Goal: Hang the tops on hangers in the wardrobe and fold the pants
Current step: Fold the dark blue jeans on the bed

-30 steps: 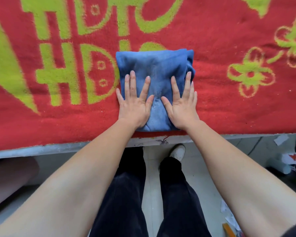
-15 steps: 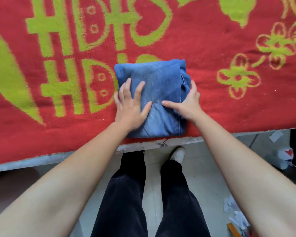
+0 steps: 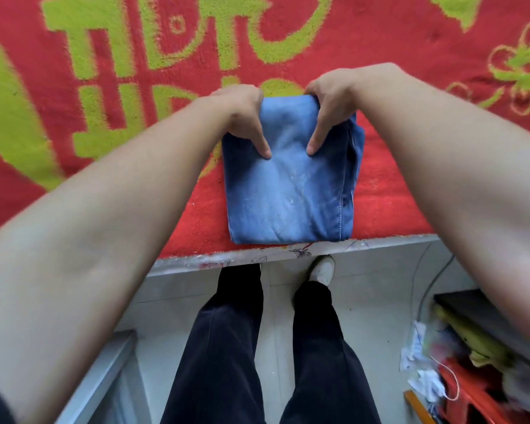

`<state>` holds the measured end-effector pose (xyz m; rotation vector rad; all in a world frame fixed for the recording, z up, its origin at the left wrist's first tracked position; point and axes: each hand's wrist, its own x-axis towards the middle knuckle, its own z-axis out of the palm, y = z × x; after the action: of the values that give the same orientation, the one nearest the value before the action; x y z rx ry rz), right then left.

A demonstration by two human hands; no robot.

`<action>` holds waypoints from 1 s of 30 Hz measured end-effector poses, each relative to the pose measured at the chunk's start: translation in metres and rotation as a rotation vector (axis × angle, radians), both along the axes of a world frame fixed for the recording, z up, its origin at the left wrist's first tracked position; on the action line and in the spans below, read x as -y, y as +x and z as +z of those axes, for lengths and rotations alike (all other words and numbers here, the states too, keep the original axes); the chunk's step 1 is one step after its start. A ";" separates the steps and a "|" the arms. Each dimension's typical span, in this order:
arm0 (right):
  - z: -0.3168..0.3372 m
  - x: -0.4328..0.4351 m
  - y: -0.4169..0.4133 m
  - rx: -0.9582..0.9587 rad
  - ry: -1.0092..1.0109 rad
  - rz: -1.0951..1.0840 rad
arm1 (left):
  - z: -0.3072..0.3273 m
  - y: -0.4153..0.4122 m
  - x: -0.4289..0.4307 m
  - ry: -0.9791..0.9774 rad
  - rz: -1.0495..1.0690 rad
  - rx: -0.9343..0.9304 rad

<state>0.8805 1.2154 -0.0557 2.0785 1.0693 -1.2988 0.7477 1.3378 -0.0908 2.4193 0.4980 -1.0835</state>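
- A pair of blue jeans lies folded into a thick, nearly square packet on a red blanket with big yellow-green signs and flowers.
- The packet sits close to the near edge of the blanket, and its near side almost reaches that edge. The stitched side seams show along its right side.
- The left hand grips the far left corner of the jeans. Its thumb lies flat on the top layer and the other fingers curl over the far edge, out of sight.
- The right hand grips the far right corner in the same manner, with its thumb pressed on top and the fingers bent down behind the fold.
- The two thumbs point toward the person and stand a little apart, with bare denim between them.
- Both forearms reach in from the lower corners of the view, and they are bare.
- Under the blanket edge a pale strip with a small flower print is visible.
- Below it the person stands on a light floor, in black trousers and a white shoe.
- At the lower right there is a blurred heap: something red, a yellow cloth and white papers.
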 end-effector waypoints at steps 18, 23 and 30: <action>0.117 0.145 -0.150 0.310 0.713 0.360 | 0.142 -0.176 0.161 0.464 0.257 0.270; 0.204 0.167 -0.203 0.298 1.036 0.556 | 0.242 -0.252 0.219 0.715 0.475 0.359; 0.315 0.175 -0.318 0.203 1.281 0.797 | 0.363 -0.385 0.280 0.976 0.746 0.352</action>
<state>0.5622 1.0409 0.2594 1.9171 2.6474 0.1219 0.3628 1.0578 0.2721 2.6204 1.9270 -0.0385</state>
